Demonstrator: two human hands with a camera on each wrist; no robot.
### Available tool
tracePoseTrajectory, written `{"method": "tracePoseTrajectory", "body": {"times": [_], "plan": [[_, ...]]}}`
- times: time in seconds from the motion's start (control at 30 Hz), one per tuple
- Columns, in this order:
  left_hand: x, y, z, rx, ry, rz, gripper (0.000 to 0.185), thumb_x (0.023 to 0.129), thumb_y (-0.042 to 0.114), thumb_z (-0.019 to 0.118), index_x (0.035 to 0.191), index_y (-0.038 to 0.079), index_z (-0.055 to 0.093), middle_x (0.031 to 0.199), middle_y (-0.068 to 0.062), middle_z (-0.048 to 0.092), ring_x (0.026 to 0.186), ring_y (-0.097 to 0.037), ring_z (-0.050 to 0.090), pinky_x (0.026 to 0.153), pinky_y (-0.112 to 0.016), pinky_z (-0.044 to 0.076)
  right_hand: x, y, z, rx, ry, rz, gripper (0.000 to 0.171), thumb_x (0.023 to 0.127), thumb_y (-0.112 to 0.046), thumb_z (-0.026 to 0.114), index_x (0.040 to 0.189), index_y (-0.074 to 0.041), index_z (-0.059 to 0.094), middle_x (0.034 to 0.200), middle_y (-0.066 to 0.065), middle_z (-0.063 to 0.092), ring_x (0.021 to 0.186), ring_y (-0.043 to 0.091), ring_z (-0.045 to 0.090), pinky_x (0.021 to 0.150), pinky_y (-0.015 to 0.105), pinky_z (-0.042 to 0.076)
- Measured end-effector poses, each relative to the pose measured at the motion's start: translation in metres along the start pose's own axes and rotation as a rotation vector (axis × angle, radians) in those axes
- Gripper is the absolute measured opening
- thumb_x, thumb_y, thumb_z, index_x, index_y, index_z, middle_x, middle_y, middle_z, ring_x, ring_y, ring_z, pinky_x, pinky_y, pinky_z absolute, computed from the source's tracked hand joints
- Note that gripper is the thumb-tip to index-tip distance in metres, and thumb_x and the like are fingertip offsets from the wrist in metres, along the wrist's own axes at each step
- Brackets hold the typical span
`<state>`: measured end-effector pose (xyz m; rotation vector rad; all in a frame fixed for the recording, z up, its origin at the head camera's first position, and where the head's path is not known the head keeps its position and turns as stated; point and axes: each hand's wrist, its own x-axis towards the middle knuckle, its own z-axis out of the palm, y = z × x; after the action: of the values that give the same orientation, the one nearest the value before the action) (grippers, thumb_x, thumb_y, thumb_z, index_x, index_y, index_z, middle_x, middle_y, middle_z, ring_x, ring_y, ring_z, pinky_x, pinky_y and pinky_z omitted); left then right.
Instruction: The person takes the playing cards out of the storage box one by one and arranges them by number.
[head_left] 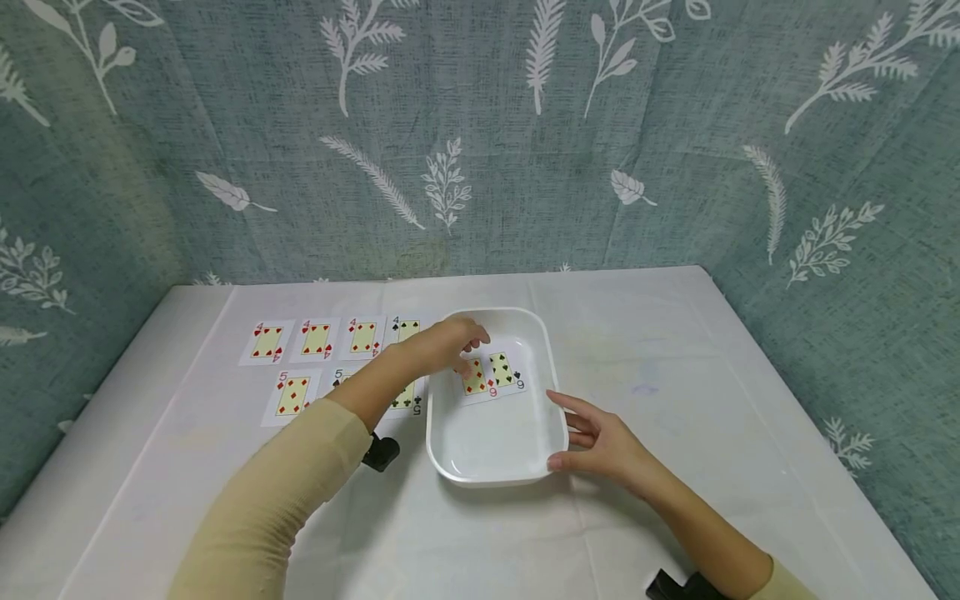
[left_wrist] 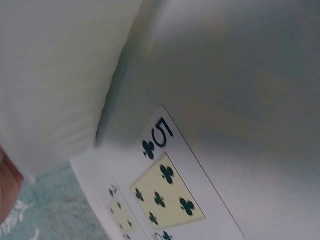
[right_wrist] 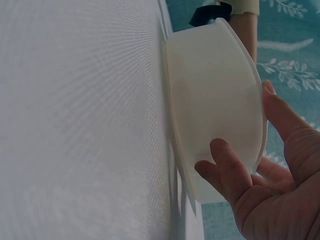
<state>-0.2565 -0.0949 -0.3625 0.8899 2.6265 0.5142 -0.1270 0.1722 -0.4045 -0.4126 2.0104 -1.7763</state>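
Note:
A white plastic tray (head_left: pixel 495 446) stands on the table. Inside it lie a red diamond card (head_left: pixel 474 383) and a black-suited card (head_left: pixel 504 368), side by side. My left hand (head_left: pixel 446 343) reaches over the tray's left rim, thumb down at the diamond card and bent fingers apart from the thumb. With my right hand (head_left: pixel 603 442) I hold the tray's right side; in the right wrist view a digit hooks over the rim while other fingers (right_wrist: pixel 227 165) lie along the outer wall. Only an edge of the left hand (left_wrist: pixel 7 185) shows in the left wrist view.
Left of the tray, a row of fours (head_left: pixel 316 340) lies behind a row of fives (head_left: pixel 292 396), partly covered by my left arm. The five of clubs (left_wrist: pixel 162 195) lies close beside the tray. A patterned cloth (head_left: pixel 480 150) hangs behind the white-covered table (head_left: pixel 675 358).

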Motion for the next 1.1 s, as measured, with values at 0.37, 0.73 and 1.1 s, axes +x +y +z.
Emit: {"method": "tracePoseTrajectory", "body": {"times": [0.37,0.73,1.1], "plan": [[0.008,0.005,0.006,0.440,-0.107,-0.044,0.042,0.072,0.024,0.082,0.107,0.006,0.066,0.103,-0.007,0.059,0.087,-0.018,0.051,0.083,-0.031,0.048,-0.001,0.001,0.001,-0.010,0.008,0.011,0.093,0.070,-0.015,0.084,0.146,-0.003,0.032,0.135,0.031,0.045,0.118,0.040,0.054,0.084,0.033,0.053],[0.010,0.007,0.016,0.555,-0.042,-0.022,0.031,0.076,0.040,0.077,0.090,0.012,0.071,0.088,-0.003,0.052,0.078,-0.015,0.042,0.078,-0.032,0.045,0.000,0.000,0.000,-0.011,0.005,0.002,0.093,0.070,-0.015,0.083,0.146,-0.003,0.031,0.135,0.032,0.045,0.118,0.040,0.053,0.083,0.032,0.053],[0.013,0.012,0.023,0.422,-0.022,-0.006,0.038,0.072,0.042,0.079,0.097,0.015,0.069,0.091,-0.005,0.051,0.079,-0.017,0.045,0.076,-0.031,0.043,-0.001,0.000,0.001,-0.003,0.011,0.010,0.093,0.070,-0.014,0.084,0.146,-0.004,0.032,0.135,0.032,0.044,0.119,0.041,0.052,0.084,0.033,0.053]]}}
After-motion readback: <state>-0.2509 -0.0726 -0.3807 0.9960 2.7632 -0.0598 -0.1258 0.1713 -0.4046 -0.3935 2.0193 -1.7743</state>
